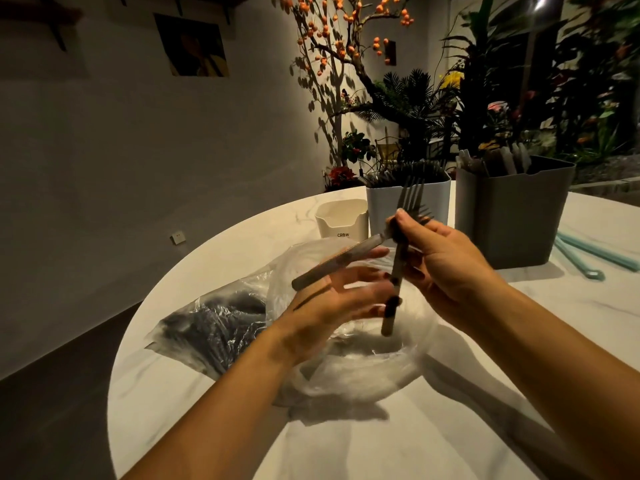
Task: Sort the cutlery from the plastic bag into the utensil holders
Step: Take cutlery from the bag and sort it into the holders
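Observation:
My right hand (pixel 440 261) pinches two dark forks above the bag. One fork (pixel 398 271) stands nearly upright with its tines up. The other fork (pixel 332 266) lies crosswise, its handle pointing left. My left hand (pixel 332 306) is under the crossed handle with its fingers straight, gripping nothing. The clear plastic bag (pixel 349 379) lies crumpled on the table below both hands, and dark cutlery (pixel 214 323) shows through its left part. Behind stand a small white holder (pixel 341 220), a pale holder (pixel 381 209) with forks in it, and a grey holder (pixel 512 220) with pale handles.
The round marble table (pixel 398 445) ends in a curved edge on the left, with dark floor beyond. Teal straws (pixel 588 258) lie to the right of the grey holder. Plants and a wall stand behind the table.

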Demonstrator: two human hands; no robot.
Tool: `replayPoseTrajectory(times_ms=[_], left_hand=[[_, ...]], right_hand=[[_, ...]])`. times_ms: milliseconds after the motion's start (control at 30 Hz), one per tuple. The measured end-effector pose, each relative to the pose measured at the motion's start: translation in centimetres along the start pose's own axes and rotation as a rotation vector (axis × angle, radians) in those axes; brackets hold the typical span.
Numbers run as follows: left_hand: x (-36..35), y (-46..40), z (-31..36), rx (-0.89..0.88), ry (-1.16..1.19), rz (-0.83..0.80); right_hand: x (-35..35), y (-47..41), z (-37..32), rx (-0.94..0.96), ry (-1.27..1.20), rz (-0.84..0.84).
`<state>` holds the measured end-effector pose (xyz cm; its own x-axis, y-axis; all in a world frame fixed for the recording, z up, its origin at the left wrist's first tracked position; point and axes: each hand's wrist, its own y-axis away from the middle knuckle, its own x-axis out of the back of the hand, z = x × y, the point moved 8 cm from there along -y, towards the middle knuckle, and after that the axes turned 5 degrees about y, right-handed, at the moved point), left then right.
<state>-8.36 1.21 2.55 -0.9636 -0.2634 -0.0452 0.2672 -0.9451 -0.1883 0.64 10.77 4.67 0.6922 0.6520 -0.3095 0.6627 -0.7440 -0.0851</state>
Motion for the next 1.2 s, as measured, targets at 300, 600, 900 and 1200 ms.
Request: replayPoseTrajectory(times_ms=[300,600,900,1200], left_hand=[[-2.1,1.6,-0.3,0.351,0.772,-0.556],[-2.3,0.8,-1.6,0.321,0.422,-0.416],[-1.9,0.0,-1.2,0.139,-0.136,0.046],[-1.9,-1.0,-0.2,0.087,-0.131,0.059]], right_hand=[[1.0,-0.3,-1.2,0.034,0.102,0.022],[-1.2,0.4,-0.6,0.125,0.312,-0.113],[-0.6,0.1,-1.4,0.197,0.360,-0.024],[-1.6,-0.3,-3.6,0.194,0.401,-0.170]])
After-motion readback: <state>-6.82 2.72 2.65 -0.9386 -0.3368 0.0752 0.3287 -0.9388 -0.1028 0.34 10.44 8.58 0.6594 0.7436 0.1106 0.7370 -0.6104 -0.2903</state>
